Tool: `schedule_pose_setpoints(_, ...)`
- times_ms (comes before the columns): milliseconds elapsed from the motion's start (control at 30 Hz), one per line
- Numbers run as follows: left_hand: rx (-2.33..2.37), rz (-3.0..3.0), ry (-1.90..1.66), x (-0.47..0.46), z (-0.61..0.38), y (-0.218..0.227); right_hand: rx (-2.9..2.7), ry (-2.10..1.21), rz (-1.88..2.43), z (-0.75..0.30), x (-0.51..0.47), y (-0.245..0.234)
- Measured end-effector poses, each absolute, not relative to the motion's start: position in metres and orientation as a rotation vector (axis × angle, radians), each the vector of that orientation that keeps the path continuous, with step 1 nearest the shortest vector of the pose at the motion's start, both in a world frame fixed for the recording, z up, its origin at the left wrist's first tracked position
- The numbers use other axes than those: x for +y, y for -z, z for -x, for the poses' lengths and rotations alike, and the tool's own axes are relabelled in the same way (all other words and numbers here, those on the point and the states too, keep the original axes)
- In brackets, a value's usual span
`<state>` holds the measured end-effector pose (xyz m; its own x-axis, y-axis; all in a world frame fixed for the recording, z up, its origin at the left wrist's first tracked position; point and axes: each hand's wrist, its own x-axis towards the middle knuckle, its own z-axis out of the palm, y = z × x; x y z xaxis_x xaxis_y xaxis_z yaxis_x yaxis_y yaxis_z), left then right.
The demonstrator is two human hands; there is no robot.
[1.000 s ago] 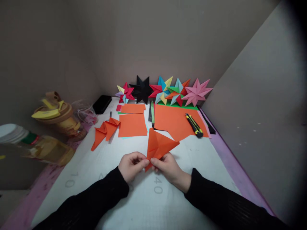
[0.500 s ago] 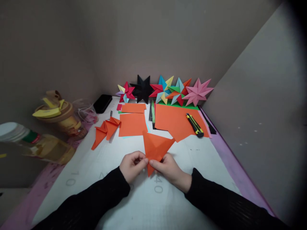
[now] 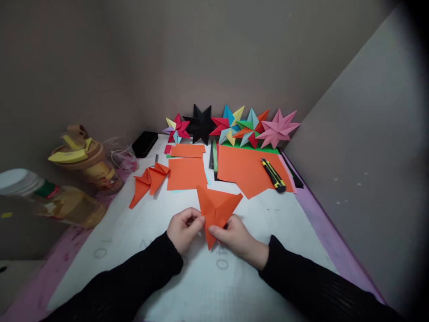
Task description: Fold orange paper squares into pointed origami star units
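Between my hands is a folded piece of orange paper point(image 3: 217, 208), kite-like, with its narrow point toward me and a crease down its middle. My left hand point(image 3: 185, 229) pinches its left edge between thumb and fingertips. My right hand point(image 3: 239, 239) grips the lower right side, thumb on top and the fingers hidden behind the paper. Left of the flat orange sheet point(image 3: 186, 174) lie two folded orange pieces point(image 3: 149, 181), close together on the white mat point(image 3: 167, 286).
Folded paper stars point(image 3: 201, 125) lean along the back wall. A black and yellow utility knife point(image 3: 273, 175) rests on a large orange sheet point(image 3: 234, 165). At left stand a lidded cup point(image 3: 90, 165), a bottle point(image 3: 63, 201) and a black phone point(image 3: 145, 144).
The orange paper has tilted slightly, its top shifting left and its lower point moving a little toward me. My left thumb has moved slightly up along the paper's edge.
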<state>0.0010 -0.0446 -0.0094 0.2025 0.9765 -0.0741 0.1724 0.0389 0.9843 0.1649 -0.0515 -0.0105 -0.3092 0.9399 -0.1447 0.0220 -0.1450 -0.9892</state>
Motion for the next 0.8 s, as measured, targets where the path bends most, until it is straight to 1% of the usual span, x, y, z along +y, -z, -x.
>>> schedule_pose_setpoints(267,1.193,-1.303,-1.001,-0.042,0.002,0.011,-1.413,-1.624,1.176,-0.167,-0.053,0.013)
schedule_pose_setpoints(500,1.344,-1.132,-1.259,-0.022,0.017,0.006,-1.516,-1.72,1.138,-0.169,-0.055,0.012)
schedule_pose_setpoints(633,1.37,-0.926,-1.407,-0.014,0.023,0.008,-1.445,-1.765,1.14,-0.169,-0.053,0.013)
schedule_pose_setpoints(700,1.36,-0.965,-1.343,-0.017,0.02,0.007,-1.357,-1.739,1.189,-0.169,-0.052,0.017)
schedule_pose_setpoints(800,1.243,-1.198,-1.042,-0.029,0.009,0.004,-1.253,-1.696,1.219,-0.169,-0.051,0.024)
